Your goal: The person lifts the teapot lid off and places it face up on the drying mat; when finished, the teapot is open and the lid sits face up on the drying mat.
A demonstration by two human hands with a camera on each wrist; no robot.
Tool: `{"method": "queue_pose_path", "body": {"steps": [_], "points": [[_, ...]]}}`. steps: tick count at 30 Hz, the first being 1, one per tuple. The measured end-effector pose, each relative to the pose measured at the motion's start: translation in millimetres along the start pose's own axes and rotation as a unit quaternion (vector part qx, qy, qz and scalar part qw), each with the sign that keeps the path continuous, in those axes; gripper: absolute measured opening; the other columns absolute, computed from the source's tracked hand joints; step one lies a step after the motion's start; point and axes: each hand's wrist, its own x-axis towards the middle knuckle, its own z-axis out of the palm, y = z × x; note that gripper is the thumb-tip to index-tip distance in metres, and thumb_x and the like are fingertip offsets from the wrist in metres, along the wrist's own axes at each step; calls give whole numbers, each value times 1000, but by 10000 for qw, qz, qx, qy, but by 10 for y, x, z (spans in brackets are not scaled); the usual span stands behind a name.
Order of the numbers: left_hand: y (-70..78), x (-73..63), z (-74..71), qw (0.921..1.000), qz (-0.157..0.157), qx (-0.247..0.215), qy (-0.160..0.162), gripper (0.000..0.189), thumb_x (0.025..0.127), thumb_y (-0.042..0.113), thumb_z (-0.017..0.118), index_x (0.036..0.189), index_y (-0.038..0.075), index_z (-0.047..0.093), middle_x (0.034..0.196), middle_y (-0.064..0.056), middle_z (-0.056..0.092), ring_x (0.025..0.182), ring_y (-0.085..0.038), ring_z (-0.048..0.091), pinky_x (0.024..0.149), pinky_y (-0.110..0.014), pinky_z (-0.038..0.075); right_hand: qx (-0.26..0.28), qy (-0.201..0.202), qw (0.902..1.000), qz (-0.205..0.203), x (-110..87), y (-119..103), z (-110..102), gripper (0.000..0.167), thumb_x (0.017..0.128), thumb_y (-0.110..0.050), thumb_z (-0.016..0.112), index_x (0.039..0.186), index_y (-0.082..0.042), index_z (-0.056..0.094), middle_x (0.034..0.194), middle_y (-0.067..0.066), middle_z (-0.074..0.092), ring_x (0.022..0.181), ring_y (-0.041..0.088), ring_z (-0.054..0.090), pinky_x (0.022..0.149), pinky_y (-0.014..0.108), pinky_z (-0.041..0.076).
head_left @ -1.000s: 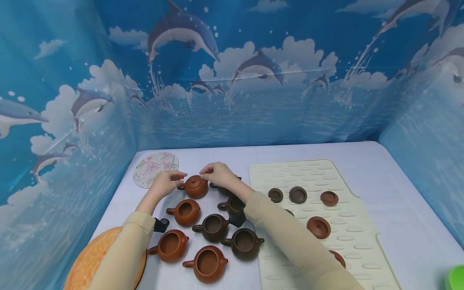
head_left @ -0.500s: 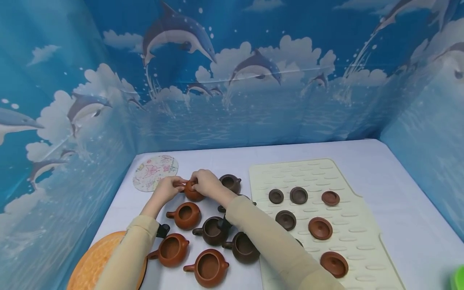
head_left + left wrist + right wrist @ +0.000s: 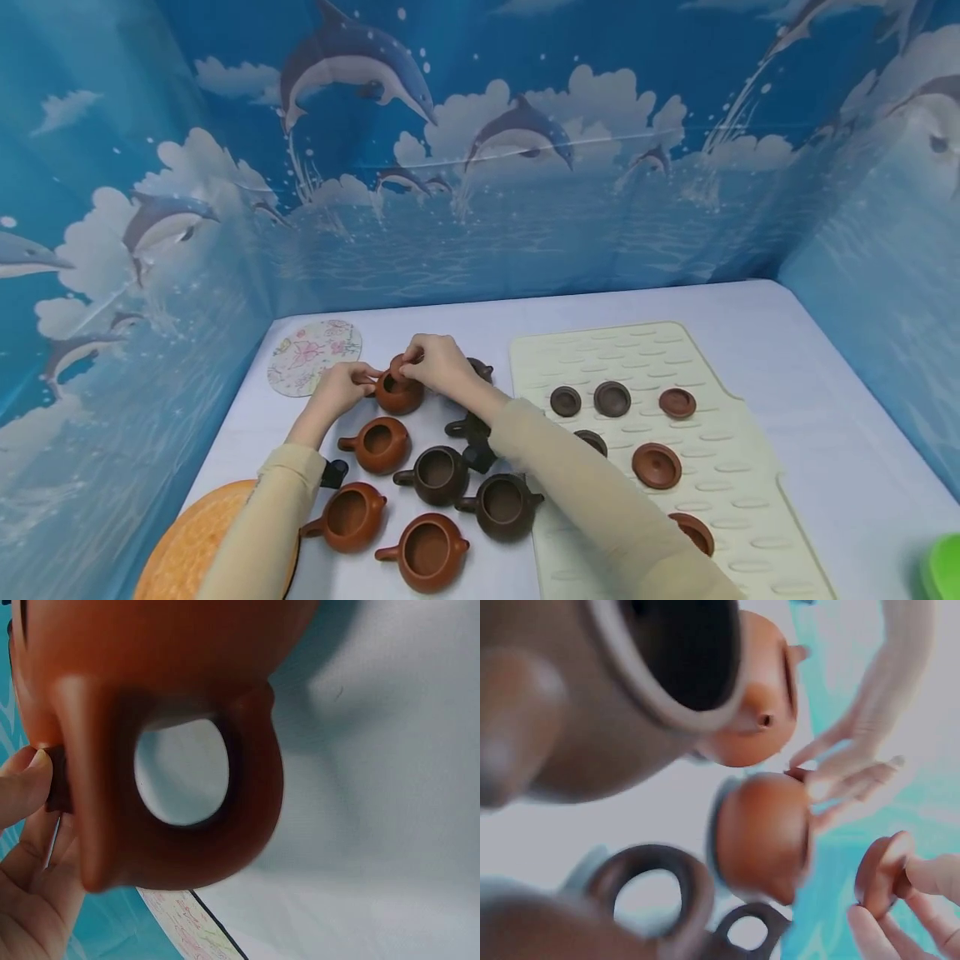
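A small red-brown teapot stands at the back left of the table, its mouth uncovered. My left hand pinches its handle between thumb and fingers, seen at the edge of the left wrist view. Just above the teapot, my right hand holds its red-brown lid, tilted and apart from the rim. In the right wrist view the fingers pinch the lid's knob side. Another red-brown teapot sits in front; the large handle filling the left wrist view seems to belong to it.
More lidless teapots stand nearby, red-brown and dark brown. Several lids lie on the cream mat at right. A round orange board, a patterned disc and a green object lie around.
My left hand has closed its fingers on the teapot's handle. The right hand came down onto the lid, took it and lifted it off the teapot.
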Motion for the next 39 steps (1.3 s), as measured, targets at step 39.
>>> {"method": "queue_pose_path", "body": {"steps": [39], "points": [[-41,-28,-27,9994,37,-337,-105,27,93,0,63,119,2,69,107,-18,73,98,-29,68,90,-45,54,2764,-425,9290,2424,-2793,2255,-1917,67,106,-29,46,144,20,23,121,5,60,98,1,68,91,32,57]]}}
